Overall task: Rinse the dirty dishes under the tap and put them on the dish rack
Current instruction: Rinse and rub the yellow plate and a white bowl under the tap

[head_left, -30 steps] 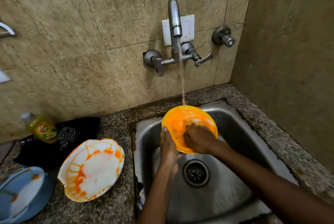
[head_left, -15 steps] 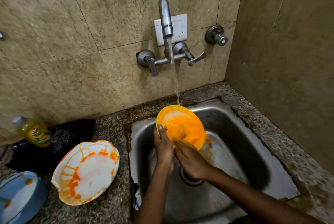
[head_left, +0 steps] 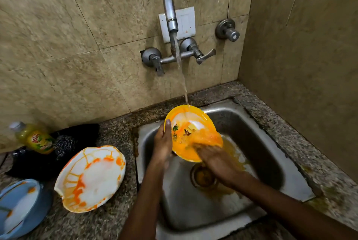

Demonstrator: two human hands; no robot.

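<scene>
The yellow plate is held tilted over the sink, its upper rim towards the wall and its face turned to the right and towards the camera, so that the stream from the tap lands on the upper rim and runs down the face. The plate lies between the two hands. The left hand is set against its left edge, the thumb hooked over the rim onto the face and the other fingers hidden behind; the plate is gripped there. The right hand is laid on the lower right part of the face, fingers pointing up and to the left across it, fairly flat, it seems, though blurred by water; nothing is seen to be grasped by it, and it is judged to be rubbing the residue. Orange water is seen pooled round the drain just below.

Both forearms are reached forward from the bottom of the view, the left nearly straight, the right angled in from the right.

No dish rack is visible, so the direction of the placing move cannot be told. On the counter to the left, nearer the left hand, a stained white plate and a blue plate are judged to be still unrinsed.
</scene>
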